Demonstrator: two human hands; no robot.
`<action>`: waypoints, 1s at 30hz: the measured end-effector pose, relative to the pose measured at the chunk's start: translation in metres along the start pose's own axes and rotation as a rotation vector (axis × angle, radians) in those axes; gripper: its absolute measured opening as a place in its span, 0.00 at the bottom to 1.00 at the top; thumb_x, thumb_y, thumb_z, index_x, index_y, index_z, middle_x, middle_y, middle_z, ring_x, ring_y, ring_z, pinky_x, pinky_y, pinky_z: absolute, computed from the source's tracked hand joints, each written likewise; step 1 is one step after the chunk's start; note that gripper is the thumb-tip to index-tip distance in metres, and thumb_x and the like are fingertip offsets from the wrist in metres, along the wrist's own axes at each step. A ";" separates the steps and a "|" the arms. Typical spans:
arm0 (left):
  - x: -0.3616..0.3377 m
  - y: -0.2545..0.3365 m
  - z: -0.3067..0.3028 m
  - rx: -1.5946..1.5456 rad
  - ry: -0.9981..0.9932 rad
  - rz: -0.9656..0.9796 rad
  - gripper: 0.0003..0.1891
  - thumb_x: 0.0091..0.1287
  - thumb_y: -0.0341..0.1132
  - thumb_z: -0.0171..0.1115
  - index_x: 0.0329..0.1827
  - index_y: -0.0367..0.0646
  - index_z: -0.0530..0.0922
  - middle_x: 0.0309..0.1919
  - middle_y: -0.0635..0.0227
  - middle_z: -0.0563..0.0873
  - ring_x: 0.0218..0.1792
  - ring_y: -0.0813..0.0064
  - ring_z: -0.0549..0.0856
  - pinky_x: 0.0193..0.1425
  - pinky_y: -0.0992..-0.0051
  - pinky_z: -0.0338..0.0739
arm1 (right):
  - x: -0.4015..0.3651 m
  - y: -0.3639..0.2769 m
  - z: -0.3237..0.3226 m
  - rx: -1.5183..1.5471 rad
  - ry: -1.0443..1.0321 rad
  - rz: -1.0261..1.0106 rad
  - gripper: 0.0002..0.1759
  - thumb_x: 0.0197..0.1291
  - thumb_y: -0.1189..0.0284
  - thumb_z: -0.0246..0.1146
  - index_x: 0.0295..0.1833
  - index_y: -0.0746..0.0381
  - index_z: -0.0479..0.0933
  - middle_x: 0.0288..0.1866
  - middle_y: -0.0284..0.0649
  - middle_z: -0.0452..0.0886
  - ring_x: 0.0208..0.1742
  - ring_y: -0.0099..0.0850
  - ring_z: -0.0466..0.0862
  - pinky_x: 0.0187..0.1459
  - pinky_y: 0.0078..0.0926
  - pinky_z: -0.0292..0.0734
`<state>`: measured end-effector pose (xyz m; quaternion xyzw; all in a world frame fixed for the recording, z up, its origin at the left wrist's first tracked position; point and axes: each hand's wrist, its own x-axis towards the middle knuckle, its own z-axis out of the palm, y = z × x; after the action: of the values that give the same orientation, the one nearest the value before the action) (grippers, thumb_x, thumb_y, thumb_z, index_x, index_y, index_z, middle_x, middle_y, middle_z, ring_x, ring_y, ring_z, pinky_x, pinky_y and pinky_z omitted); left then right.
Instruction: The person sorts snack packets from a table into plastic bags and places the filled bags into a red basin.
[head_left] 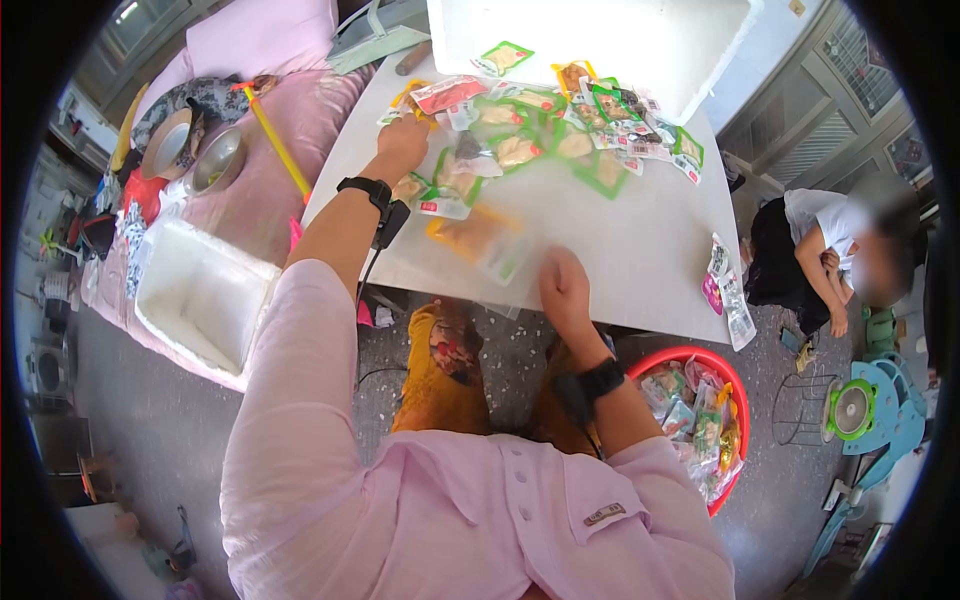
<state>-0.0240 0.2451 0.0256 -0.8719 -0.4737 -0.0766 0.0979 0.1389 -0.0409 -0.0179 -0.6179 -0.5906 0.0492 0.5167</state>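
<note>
My left hand (pixel 403 146) reaches to the left end of a pile of sealed food packets. Its fingers are bent down on a yellow-edged packet (pixel 404 103), beside a red packet (pixel 450 94). Near the table's front edge, my right hand (pixel 566 286) is curled closed and slightly blurred; whatever is inside it is hidden. Left of that hand, a motion-blurred yellow packet (pixel 470 235) with a clear end shows over the table. Green-edged packets (pixel 518 150) lie heaped across the middle of the white table (pixel 640 270).
A white foam box (pixel 600 50) stands at the table's back. Two slim packets (pixel 728 290) lie at the right edge. On the floor is a red basin (pixel 742 400) of packets. Another foam box (pixel 200 300) is at left. A person (pixel 815 240) sits at right.
</note>
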 end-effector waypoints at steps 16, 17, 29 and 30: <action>0.030 0.008 -0.038 0.071 0.194 0.138 0.08 0.51 0.33 0.50 0.30 0.41 0.74 0.34 0.60 0.75 0.34 0.63 0.78 0.35 0.68 0.73 | -0.001 0.001 -0.002 0.025 -0.003 -0.017 0.10 0.43 0.82 0.53 0.36 0.68 0.67 0.37 0.52 0.72 0.39 0.48 0.72 0.41 0.35 0.68; 0.027 0.009 -0.052 0.023 0.186 0.092 0.08 0.51 0.34 0.50 0.30 0.40 0.74 0.34 0.59 0.75 0.35 0.62 0.77 0.35 0.67 0.73 | -0.001 0.002 -0.002 0.031 -0.005 -0.022 0.11 0.43 0.82 0.53 0.36 0.68 0.67 0.37 0.52 0.72 0.39 0.48 0.72 0.41 0.35 0.68; -0.067 0.030 -0.159 -1.099 0.159 -0.058 0.05 0.56 0.31 0.47 0.30 0.39 0.69 0.25 0.64 0.75 0.29 0.72 0.75 0.32 0.73 0.71 | 0.006 -0.025 -0.019 0.555 0.075 0.395 0.08 0.52 0.74 0.52 0.38 0.64 0.69 0.38 0.39 0.73 0.40 0.33 0.74 0.38 0.26 0.69; -0.080 0.039 -0.162 -1.295 0.058 -0.133 0.04 0.57 0.30 0.45 0.30 0.40 0.69 0.24 0.66 0.74 0.28 0.75 0.75 0.31 0.74 0.71 | 0.005 -0.035 -0.023 0.693 0.038 0.480 0.09 0.52 0.73 0.52 0.39 0.64 0.69 0.39 0.38 0.72 0.40 0.32 0.74 0.38 0.25 0.69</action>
<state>-0.0412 0.1206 0.1603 -0.7209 -0.3815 -0.3760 -0.4397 0.1318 -0.0580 0.0199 -0.5283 -0.3686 0.3524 0.6788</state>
